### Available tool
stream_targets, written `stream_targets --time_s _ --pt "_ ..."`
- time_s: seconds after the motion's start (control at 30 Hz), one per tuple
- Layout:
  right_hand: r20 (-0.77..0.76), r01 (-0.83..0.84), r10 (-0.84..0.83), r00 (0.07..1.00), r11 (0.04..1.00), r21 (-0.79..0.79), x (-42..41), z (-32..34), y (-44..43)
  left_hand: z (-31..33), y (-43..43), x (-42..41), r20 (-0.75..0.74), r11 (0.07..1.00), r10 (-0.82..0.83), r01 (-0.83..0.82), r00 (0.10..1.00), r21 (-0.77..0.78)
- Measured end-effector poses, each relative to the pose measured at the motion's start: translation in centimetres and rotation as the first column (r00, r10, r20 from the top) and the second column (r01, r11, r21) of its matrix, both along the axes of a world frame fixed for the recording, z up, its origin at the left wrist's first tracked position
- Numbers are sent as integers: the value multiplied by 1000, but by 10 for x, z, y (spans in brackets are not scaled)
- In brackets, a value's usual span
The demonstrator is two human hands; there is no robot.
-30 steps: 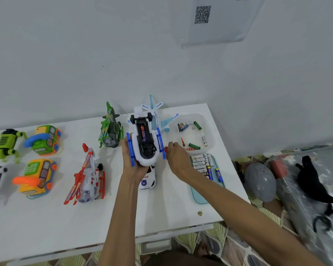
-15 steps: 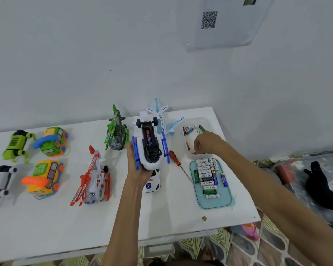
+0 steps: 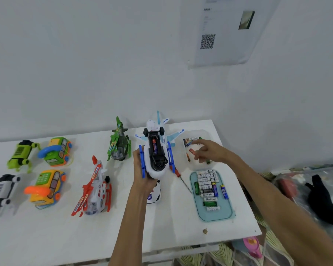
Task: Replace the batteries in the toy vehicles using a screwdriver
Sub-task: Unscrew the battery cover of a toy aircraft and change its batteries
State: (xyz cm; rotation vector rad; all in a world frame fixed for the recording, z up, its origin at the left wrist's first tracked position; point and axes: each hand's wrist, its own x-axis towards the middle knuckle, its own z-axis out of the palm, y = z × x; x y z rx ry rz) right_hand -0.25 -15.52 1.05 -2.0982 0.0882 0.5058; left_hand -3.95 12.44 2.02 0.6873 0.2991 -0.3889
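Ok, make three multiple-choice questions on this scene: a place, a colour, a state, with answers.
1. Where does the red-handled screwdriver lie? A in the clear plastic tray; B on the white table beside the white-and-blue toy plane; C in the right hand.
2. What colour is the rectangular tray of lined-up batteries? A red; B black; C teal.
3. The plane's battery compartment is: A open, battery inside; B covered; C open, empty.
Answers: B, it lies on tabletop; C, its rim shows teal; A, a battery shows inside.
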Motion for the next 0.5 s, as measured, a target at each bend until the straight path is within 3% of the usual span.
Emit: stream_targets --time_s 0.1,0.2,0.33,0.43,0.5 --pt "-10 86 -89 996 917 389 -12 26 11 12 -6 -2 18 998 -58 59 998 -30" --pt "2 74 -92 996 809 583 -24 54 31 13 -10 -1 -16 994 -58 56 998 -99" --pt "239 33 -182 954 855 518 -39 89 70 16 -16 0 -82 998 52 -54 995 -28" --pt "456 47 -260 851 903 427 -46 101 99 24 -20 -1 -98 998 70 -70 993 10" --pt "513 108 -321 796 909 402 -47 100 114 23 -18 -2 -104 998 57 -53 993 38"
